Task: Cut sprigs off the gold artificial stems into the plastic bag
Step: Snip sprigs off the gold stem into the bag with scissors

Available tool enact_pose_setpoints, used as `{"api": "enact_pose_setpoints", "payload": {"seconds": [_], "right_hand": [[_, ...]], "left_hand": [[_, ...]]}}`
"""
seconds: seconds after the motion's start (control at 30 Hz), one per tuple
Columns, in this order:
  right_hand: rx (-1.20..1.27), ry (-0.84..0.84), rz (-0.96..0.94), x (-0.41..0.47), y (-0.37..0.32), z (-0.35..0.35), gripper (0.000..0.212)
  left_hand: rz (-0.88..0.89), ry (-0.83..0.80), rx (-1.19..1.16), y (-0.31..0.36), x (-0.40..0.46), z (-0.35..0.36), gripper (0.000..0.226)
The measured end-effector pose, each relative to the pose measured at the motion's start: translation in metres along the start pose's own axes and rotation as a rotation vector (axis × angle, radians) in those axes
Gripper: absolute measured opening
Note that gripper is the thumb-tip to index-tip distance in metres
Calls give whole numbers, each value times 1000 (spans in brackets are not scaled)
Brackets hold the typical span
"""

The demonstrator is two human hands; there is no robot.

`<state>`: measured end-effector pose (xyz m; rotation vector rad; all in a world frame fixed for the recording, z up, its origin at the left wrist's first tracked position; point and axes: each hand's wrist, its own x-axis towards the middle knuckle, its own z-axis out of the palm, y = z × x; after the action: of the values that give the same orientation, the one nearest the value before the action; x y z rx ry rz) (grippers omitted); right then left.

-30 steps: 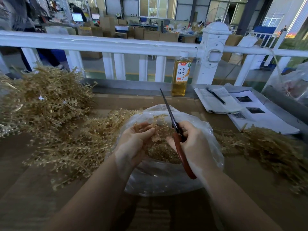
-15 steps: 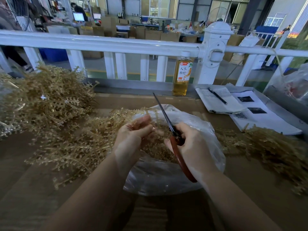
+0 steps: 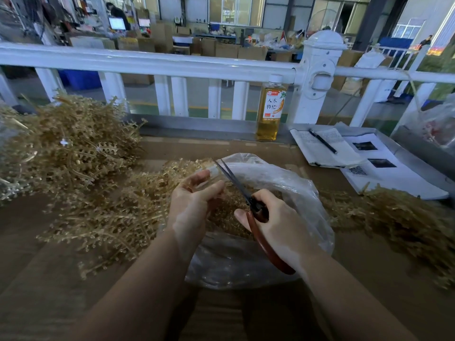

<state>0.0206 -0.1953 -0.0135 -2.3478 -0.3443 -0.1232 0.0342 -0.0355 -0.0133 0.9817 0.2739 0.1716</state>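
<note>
Holding a gold sprig [image 3: 197, 184] over the plastic bag [image 3: 307, 193], the left hand [image 3: 190, 205] pinches it; scissors [image 3: 236, 185] gripped by the right hand [image 3: 275, 222] point up-left, blades slightly parted beside it

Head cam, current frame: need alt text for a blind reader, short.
Over an open plastic bag of gold clippings, the right hand grips red-handled scissors, blades up beside the left hand, which holds a small sprig. Gold stem piles flank the bag on a brown table.
</note>
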Motion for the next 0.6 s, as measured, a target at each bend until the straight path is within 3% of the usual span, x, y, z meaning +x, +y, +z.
{"api": "enact_pose_setpoints", "payload": {"seconds": [0.17,0.6], "right_hand": [[5,-37,-15,1,1,-1,26],[-102,-97,-68,-2,2,-1,29]], "left_hand": [[51,81,51,-2,1,3,39],[46,4,-92,-1,1,3,42]]}}
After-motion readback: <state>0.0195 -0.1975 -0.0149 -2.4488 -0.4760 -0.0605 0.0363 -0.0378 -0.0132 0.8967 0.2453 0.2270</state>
